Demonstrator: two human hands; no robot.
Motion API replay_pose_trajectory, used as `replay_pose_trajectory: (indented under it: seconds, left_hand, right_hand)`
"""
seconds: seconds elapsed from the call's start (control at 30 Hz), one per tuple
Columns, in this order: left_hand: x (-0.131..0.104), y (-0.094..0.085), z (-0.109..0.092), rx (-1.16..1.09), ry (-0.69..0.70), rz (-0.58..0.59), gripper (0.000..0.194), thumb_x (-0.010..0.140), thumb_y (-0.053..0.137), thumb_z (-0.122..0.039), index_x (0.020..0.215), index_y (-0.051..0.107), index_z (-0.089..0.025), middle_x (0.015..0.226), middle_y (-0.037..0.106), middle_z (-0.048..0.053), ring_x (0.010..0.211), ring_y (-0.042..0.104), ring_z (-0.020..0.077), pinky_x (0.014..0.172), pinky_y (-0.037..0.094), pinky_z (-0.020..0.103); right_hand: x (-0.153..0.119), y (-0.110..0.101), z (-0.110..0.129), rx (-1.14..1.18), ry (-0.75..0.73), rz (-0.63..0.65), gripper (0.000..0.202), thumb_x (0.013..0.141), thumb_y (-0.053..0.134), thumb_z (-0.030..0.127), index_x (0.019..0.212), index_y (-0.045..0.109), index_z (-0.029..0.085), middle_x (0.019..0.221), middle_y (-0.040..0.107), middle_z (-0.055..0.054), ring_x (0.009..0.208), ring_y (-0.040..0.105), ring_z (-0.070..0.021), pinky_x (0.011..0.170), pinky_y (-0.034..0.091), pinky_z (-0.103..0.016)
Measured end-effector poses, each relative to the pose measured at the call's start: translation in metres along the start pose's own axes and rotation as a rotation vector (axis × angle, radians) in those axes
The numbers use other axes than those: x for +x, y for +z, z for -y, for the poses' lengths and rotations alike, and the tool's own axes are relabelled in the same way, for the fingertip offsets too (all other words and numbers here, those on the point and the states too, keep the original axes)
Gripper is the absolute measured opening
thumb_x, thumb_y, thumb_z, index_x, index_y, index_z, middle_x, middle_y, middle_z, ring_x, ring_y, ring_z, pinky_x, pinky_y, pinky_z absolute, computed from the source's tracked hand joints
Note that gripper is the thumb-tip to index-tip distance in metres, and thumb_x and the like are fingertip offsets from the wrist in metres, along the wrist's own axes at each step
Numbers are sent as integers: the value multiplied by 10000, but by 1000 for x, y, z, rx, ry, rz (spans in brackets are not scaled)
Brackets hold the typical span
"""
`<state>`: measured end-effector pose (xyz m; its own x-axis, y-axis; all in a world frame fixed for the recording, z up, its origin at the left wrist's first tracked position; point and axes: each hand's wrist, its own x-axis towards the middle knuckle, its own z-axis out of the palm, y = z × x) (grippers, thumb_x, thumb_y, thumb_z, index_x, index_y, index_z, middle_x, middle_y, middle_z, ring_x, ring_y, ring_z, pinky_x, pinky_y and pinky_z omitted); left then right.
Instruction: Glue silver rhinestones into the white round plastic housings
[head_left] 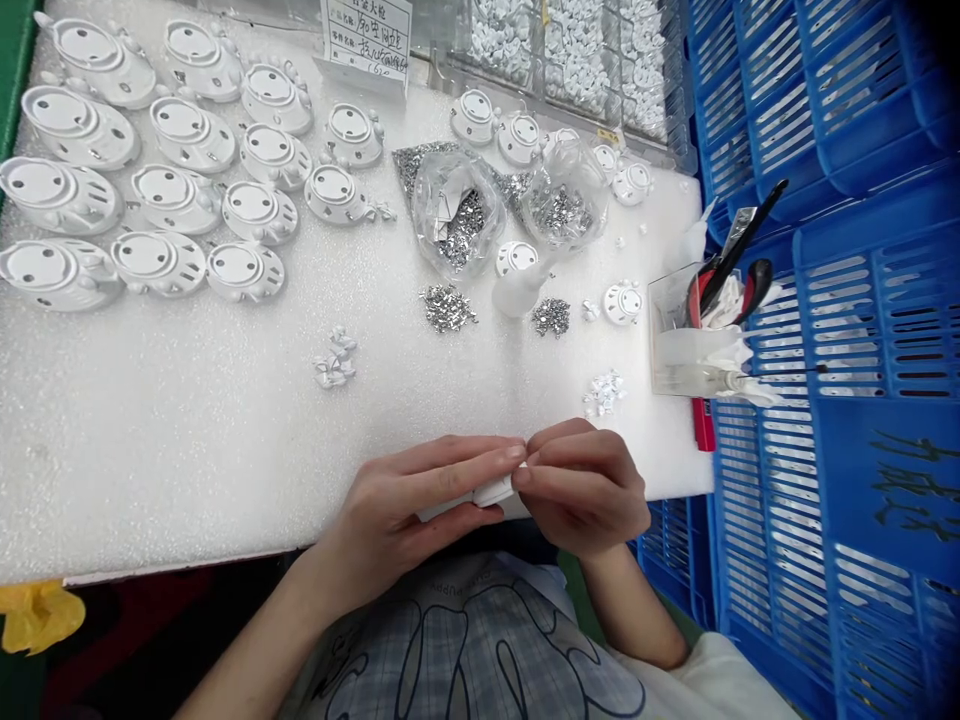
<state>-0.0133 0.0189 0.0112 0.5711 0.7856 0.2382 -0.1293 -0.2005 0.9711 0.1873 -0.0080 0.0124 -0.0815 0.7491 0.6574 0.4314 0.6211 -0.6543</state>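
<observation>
Near the front edge of the white foam-topped table (225, 430), my left hand (427, 490) is closed around a white plastic part (493, 491), which shows only in a narrow strip. My right hand (581, 485) meets it from the other side, thumb and forefinger pinched at the part's upper edge. Whatever lies in that pinch is hidden by the fingers. Beyond my hands lie a pile of small white pieces (604, 392), a few white pieces (335, 360), and two heaps of small metal parts, one left (448, 308) and one right (553, 317).
Rows of white oval assemblies (157, 262) fill the back left. A squeeze bottle (517, 290) stands mid-table, before bags of metal parts (459, 215). At right, a clear box (675, 350) holds red-black pliers (724, 275), beside blue crates (832, 450). Behind is a compartment tray (577, 60).
</observation>
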Motion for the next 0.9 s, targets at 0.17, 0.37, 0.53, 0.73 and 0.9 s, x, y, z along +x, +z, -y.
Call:
replay_pose_trajectory:
  seconds: [0.17, 0.37, 0.53, 0.73, 0.9]
  left_hand:
    - [-2, -1, -3, -17, -69, 27, 592, 979, 752, -173, 1507, 605, -397, 1394, 761, 22, 1223, 756, 195, 1053, 606, 262]
    - [-4, -1, -2, -165, -186, -8, 421, 998, 732, -203, 1394, 670, -332, 1349, 774, 41, 1186, 758, 198, 1013, 610, 272]
    - [2, -4, -2, -249, -190, 34, 320, 972, 775, -226, 1286, 732, -273, 1310, 781, 87, 1146, 754, 209, 982, 602, 291]
    - [2, -5, -2, -282, -212, 35, 334, 940, 814, -227, 1261, 757, -299, 1272, 787, 76, 1145, 746, 202, 962, 607, 270]
    - [1, -5, -2, -232, -252, 29, 323, 941, 805, -232, 1255, 775, -301, 1287, 784, 95, 1159, 744, 231, 943, 626, 297]
  right_hand:
    - [1, 2, 1, -38, 5, -37, 271, 931, 682, 92, 1129, 750, 264, 824, 654, -12, 682, 670, -154, 516, 591, -295]
    - [4, 1, 0, -17, -13, 5, 198, 921, 684, 82, 1041, 737, 231, 838, 652, -11, 700, 666, -135, 552, 615, -264]
    - [6, -1, -2, 24, -24, 31, 148, 959, 650, 107, 987, 725, 231, 831, 638, -5, 692, 671, -128, 566, 619, -253]
    - [5, 2, -2, 74, 6, -4, 175, 930, 674, 80, 1051, 712, 201, 850, 641, -6, 700, 662, -124, 577, 598, -247]
    - [3, 5, -4, 167, 61, -40, 296, 891, 705, 59, 1144, 687, 212, 854, 654, 1, 703, 666, -131, 586, 606, -257]
